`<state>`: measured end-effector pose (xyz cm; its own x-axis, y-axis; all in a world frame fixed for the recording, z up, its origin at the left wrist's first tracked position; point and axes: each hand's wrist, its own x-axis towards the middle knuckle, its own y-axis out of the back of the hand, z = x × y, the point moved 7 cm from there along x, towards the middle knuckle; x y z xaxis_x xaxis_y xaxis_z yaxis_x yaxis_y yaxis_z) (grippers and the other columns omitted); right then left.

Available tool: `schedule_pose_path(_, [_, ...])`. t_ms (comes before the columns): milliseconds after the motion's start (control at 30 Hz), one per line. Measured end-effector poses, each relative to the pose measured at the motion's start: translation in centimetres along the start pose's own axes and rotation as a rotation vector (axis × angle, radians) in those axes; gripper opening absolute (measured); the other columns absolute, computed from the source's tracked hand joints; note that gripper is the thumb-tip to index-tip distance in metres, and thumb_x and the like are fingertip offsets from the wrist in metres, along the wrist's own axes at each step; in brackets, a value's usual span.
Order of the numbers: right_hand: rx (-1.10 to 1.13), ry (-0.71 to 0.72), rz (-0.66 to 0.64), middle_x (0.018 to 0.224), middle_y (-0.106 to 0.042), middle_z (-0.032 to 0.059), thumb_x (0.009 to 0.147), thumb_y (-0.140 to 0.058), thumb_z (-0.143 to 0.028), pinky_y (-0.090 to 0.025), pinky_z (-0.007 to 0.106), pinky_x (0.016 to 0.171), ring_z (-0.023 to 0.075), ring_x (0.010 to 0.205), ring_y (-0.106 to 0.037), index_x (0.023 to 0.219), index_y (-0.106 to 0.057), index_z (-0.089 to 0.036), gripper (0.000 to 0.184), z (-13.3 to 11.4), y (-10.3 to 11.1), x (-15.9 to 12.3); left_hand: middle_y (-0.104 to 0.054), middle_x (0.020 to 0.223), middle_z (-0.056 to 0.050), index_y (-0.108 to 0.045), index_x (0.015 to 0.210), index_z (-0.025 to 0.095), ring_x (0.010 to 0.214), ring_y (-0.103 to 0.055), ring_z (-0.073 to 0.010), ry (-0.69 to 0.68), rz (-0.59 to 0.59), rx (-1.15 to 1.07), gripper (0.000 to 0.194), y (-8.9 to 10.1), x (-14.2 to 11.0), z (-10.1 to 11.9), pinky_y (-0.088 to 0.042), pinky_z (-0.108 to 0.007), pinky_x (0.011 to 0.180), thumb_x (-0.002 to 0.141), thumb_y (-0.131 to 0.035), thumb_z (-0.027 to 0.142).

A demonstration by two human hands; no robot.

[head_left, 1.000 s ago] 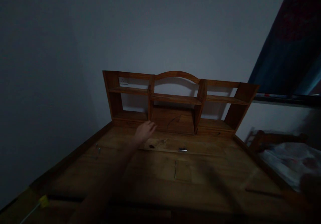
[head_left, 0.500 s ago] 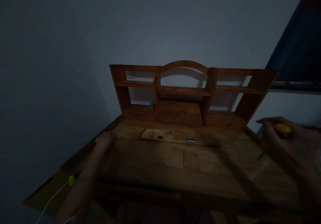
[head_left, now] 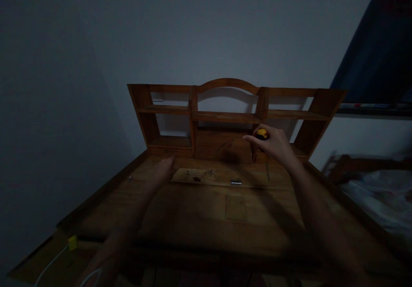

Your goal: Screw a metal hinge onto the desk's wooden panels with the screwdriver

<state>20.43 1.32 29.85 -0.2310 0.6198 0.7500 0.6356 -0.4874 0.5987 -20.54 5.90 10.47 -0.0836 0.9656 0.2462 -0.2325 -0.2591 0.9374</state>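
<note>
My right hand (head_left: 273, 143) is wrapped round a screwdriver (head_left: 262, 134) with a yellow and black handle. Its thin shaft points down over the back of the wooden desktop (head_left: 199, 203). Resting low near the left end of a pale worn strip (head_left: 193, 175), my left hand (head_left: 164, 169) has its fingers drawn together; whatever they may hold is hidden in the dim light. A small metal hinge (head_left: 236, 182) sits at the seam in the desktop, between and below the two hands.
A wooden shelf unit (head_left: 227, 116) stands along the desk's back, against a grey wall (head_left: 112, 42). At the lower left lies a yellow plug-like piece (head_left: 72, 242) on a white cable. Bedding (head_left: 383, 192) shows beyond the right edge.
My right hand has swung from the far right with the screwdriver to above the desk's back middle. My left hand has shifted right, to the worn strip. The view has turned slightly right.
</note>
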Motion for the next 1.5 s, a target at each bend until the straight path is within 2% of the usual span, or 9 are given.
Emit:
schedule_pose_path(100, [0.055,-0.019,0.034,0.071,-0.067,0.0044,0.079,-0.059,-0.07,-0.037,0.029,0.055,0.0158,0.053,-0.05,0.081,-0.066,-0.02,0.051,0.1,-1.0,0.2,-0.071,0.109,-0.01,-0.062,0.119,0.017,0.098,-0.067,-0.0205,-0.353,-0.092,-0.359,0.031,-2.6,0.0,10.8,-0.051,-0.031,0.088,0.092,-0.047,0.022])
schedule_pose_path(167, [0.087,-0.046,0.046,0.07,-0.066,0.0036,0.082,-0.058,-0.068,-0.037,0.029,0.055,0.0164,0.056,-0.053,0.079,-0.065,-0.02,0.048,0.7,-1.3,0.2,-0.07,0.115,-0.01,-0.065,0.117,0.017,0.102,-0.067,-0.0192,-0.517,-0.125,-0.56,0.03,-4.5,-0.9,16.7,-0.051,-0.029,0.089,0.09,-0.051,0.019])
schedule_pose_path(233, [0.105,-0.084,0.048,0.068,-0.065,0.0027,0.084,-0.058,-0.065,-0.037,0.028,0.057,0.017,0.059,-0.055,0.076,-0.064,-0.02,0.046,1.5,-1.6,0.1,-0.071,0.112,-0.009,-0.068,0.113,0.019,0.098,-0.067,-0.0193,-0.585,-0.128,-0.666,0.026,-6.4,-2.0,21.0,-0.052,-0.031,0.088,0.092,-0.052,0.022])
schedule_pose_path(333, [0.123,-0.133,0.064,0.067,-0.065,0.0019,0.081,-0.062,-0.065,-0.038,0.028,0.06,0.0178,0.063,-0.058,0.074,-0.063,-0.021,0.045,2.7,-1.6,0.1,-0.073,0.103,-0.006,-0.068,0.111,0.02,0.091,-0.068,-0.018,-0.561,-0.13,-0.797,0.023,-9.1,-3.0,24.4,-0.055,-0.03,0.082,0.093,-0.055,0.025])
schedule_pose_path(433, [0.16,-0.134,0.061,0.069,-0.065,0.0013,0.079,-0.065,-0.066,-0.039,0.028,0.061,0.0177,0.065,-0.06,0.075,-0.063,-0.021,0.045,3.3,-1.5,0.2,-0.073,0.108,-0.005,-0.069,0.111,0.021,0.1,-0.067,-0.0182,-0.504,-0.061,-0.831,0.023,-10.8,-3.4,25.0,-0.053,-0.032,0.091,0.095,-0.054,0.029])
schedule_pose_path(633, [0.146,-0.149,0.038,0.065,-0.064,0.0006,0.081,-0.062,-0.066,-0.04,0.029,0.06,0.0172,0.062,-0.059,0.075,-0.062,-0.022,0.044,3.6,-1.4,0.2,-0.073,0.112,-0.002,-0.071,0.111,0.026,0.103,-0.067,-0.0197,-0.476,-0.001,-0.771,0.025,-12.8,-3.2,23.5,-0.053,-0.036,0.094,0.096,-0.054,0.036])
schedule_pose_path(967, [0.137,-0.121,0.045,0.074,-0.069,0.0023,0.086,-0.061,-0.057,-0.041,0.029,0.064,0.018,0.071,-0.062,0.075,-0.061,-0.022,0.037,3.3,-0.9,0.2,-0.075,0.106,-0.002,-0.074,0.108,0.027,0.098,-0.068,-0.0205,-0.559,0.048,-0.679,0.023,-11.2,-3.5,24.3,-0.052,-0.036,0.092,0.095,-0.057,0.035])
schedule_pose_path(1300, [0.111,-0.08,0.082,0.072,-0.066,-0.0001,0.085,-0.063,-0.058,-0.039,0.028,0.064,0.0157,0.067,-0.06,0.075,-0.063,-0.022,0.038,2.6,-0.9,0.3,-0.073,0.107,-0.004,-0.072,0.112,0.026,0.097,-0.066,-0.0186,-0.693,0.0,-0.618,0.024,-12.0,-3.9,24.9,-0.051,-0.033,0.088,0.096,-0.055,0.027])
schedule_pose_path(1500, [0.132,-0.048,0.042,0.07,-0.065,-0.001,0.087,-0.06,-0.057,-0.039,0.027,0.064,0.0147,0.065,-0.059,0.075,-0.062,-0.021,0.038,2.3,-1.8,0.3,-0.072,0.105,-0.005,-0.072,0.107,0.023,0.097,-0.066,-0.0194,-0.649,-0.013,-0.652,0.021,-11.8,-3.9,24.9,-0.052,-0.033,0.088,0.095,-0.056,0.027])
